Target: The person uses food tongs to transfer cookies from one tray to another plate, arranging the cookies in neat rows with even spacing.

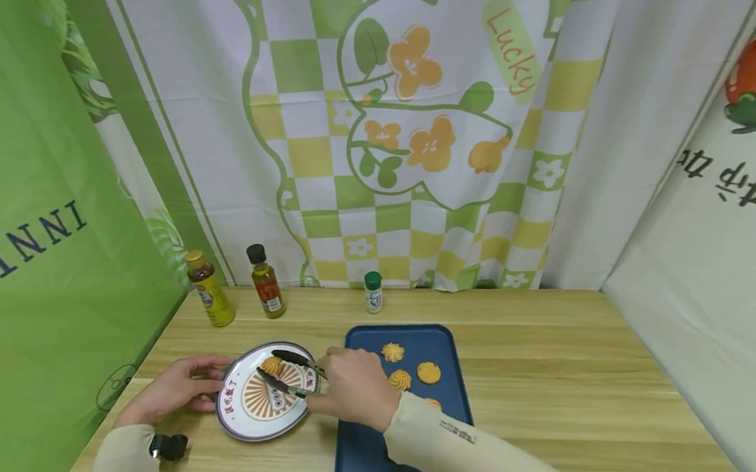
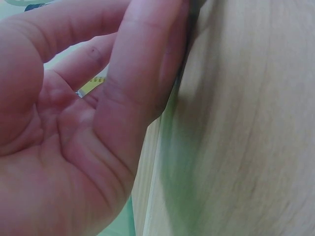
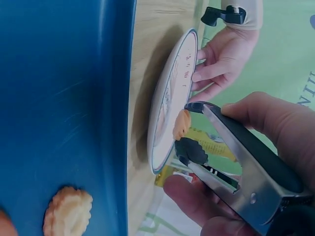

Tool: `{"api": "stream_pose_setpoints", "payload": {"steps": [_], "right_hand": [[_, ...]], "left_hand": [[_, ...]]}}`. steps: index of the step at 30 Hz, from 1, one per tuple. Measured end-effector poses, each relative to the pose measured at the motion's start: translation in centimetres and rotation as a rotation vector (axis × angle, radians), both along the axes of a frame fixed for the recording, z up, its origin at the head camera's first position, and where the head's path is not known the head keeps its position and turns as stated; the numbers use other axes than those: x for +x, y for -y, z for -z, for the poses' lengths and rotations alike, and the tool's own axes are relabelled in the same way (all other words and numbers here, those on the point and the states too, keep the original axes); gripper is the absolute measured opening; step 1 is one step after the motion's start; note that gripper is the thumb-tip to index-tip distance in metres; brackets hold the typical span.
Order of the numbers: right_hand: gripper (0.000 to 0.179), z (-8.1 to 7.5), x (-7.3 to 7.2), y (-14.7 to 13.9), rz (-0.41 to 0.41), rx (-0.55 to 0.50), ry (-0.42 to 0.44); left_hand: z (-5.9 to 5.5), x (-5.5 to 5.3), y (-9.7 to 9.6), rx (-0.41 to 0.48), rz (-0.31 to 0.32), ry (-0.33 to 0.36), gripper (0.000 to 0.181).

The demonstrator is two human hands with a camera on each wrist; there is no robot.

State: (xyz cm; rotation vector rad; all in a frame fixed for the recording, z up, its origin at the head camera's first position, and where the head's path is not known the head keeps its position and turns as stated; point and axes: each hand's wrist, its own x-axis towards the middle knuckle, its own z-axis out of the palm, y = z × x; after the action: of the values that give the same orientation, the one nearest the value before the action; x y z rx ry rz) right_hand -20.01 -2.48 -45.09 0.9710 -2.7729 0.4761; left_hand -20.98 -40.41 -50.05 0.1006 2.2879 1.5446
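From above, the head camera looks forward and down over the surface (image 1: 556,384), the plate (image 1: 249,426) toward seven o'clock. The left wrist view is close on the left hand (image 2: 88,132), surface at three o'clock. The right wrist view (tipped sideways) looks closely from the tray (image 3: 59,108), at nine o'clock, to the plate; the head view shares both.

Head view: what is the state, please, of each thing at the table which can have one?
Tongs: in the right hand, tips either side of a cookie, grip on it unclear.
Plate: face up, left hand at its rim.
Tray: face up, partly hidden, more cookies on it.
Yellow bottle: standing, cap on.
Black-capped bottle: standing, cap on.
Green-capped shaker: standing, cap on.
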Motion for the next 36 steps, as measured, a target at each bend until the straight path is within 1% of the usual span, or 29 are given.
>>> {"api": "stream_pose_setpoints", "payload": {"steps": [6, 13, 17, 23, 27, 36], "right_hand": [[0.028, 0.4, -0.5, 1.3, 0.0, -0.009, 0.012], [0.038, 0.6, -0.6, 2.3, 0.012, 0.037, 0.022], [0.038, 0.5, -0.6, 2.4, 0.029, 0.051, 0.023], [0.043, 0.6, -0.4, 2.6, 0.051, 0.093, 0.028], [0.042, 0.6, -0.3, 2.6, 0.059, 0.108, 0.011], [0.045, 1.0, -0.2, 2.4, 0.049, 0.091, 0.0]], "left_hand": [[0.1, 0.0, 0.1, 0.004, 0.005, -0.001, 0.064], [0.1, -0.1, 0.0, 0.01, 0.007, 0.004, 0.064], [0.1, -0.1, 0.0, 0.005, 0.004, 0.003, 0.064], [0.2, -0.1, 0.1, 0.004, 0.005, 0.002, 0.065], [0.2, 0.0, 0.1, 0.011, 0.006, 0.004, 0.065], [0.2, -0.1, 0.1, 0.016, 0.012, 0.002, 0.065]]}}
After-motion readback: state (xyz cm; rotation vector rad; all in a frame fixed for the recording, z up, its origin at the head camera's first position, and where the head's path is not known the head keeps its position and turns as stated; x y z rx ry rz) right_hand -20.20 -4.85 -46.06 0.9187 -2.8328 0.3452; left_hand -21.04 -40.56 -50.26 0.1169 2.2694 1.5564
